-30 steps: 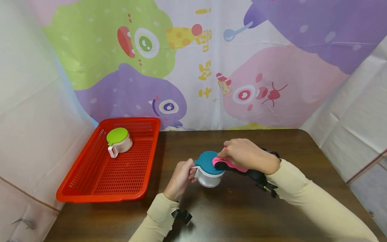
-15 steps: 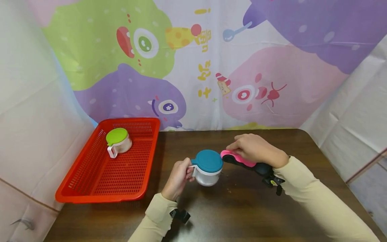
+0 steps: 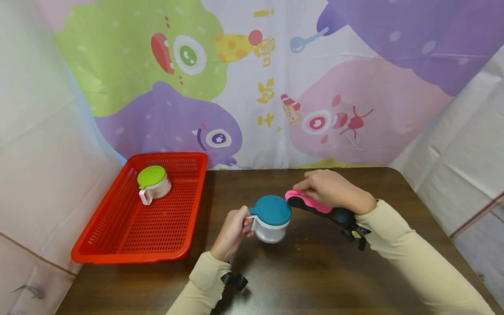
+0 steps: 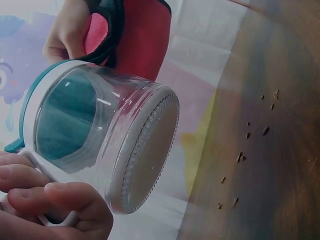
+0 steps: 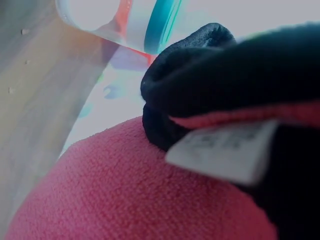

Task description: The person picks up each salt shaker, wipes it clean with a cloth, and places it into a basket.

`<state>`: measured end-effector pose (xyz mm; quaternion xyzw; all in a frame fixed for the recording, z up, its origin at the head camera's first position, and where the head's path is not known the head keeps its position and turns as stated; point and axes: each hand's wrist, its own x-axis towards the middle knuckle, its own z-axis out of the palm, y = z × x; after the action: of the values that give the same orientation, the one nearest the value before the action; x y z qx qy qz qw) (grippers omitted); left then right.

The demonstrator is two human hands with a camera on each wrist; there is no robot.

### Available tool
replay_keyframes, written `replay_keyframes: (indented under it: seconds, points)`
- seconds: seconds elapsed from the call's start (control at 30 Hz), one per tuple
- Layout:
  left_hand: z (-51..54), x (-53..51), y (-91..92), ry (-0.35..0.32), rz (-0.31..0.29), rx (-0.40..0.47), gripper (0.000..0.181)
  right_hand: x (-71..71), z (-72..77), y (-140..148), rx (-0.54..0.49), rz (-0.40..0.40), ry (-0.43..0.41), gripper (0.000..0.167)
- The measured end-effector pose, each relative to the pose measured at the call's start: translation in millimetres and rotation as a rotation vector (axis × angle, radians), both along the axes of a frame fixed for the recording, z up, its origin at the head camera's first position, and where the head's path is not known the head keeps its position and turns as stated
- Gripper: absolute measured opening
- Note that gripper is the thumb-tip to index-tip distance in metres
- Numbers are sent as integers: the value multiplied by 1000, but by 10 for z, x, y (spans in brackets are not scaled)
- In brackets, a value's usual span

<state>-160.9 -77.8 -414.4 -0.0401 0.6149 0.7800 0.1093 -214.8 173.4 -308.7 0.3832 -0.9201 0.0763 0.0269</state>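
Note:
My left hand (image 3: pixel 232 232) grips the white handle of a clear glass seasoning jar (image 4: pixel 105 120) with a teal lid (image 3: pixel 272 210). The lid is shut, and the jar is held above the table, tilted. My right hand (image 3: pixel 330 189) pinches a pink cloth (image 3: pixel 315 204) with black edging, just right of the lid. Whether the cloth touches the lid I cannot tell. In the right wrist view the pink cloth (image 5: pixel 150 185) fills much of the picture, with a white label (image 5: pixel 222 152) on it; the right fingers are hidden there.
A red plastic basket (image 3: pixel 157 258) stands on the left of the brown table (image 3: pixel 315 280). Inside it sits a similar jar with a green lid (image 3: pixel 152 176). Small dark crumbs (image 4: pixel 265 131) lie on the tabletop. A printed curtain (image 3: pixel 260 144) hangs behind.
The cloth in my right hand has moved off the teal lid, to the right of its edge. The jar in my left hand has barely shifted.

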Motion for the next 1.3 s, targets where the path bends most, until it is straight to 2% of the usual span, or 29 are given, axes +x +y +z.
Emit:
replay_keyframes:
  seconds: [0.23, 0.6, 1.0, 1.3]
  points:
    - [-5, 12, 16, 1, -9, 18, 30, -5, 43, -47, -22, -1, -8, 30]
    - [-3, 12, 51, 18, -42, -6, 32, 58, 143, -254, -23, 79, 24, 30]
    - [39, 45, 91, 52, -68, -24, 33, 166, 134, -545, 93, 152, 13, 26]
    - [40, 55, 87, 55, -68, -48, 33, 116, 93, -520, 102, 111, 42, 27]
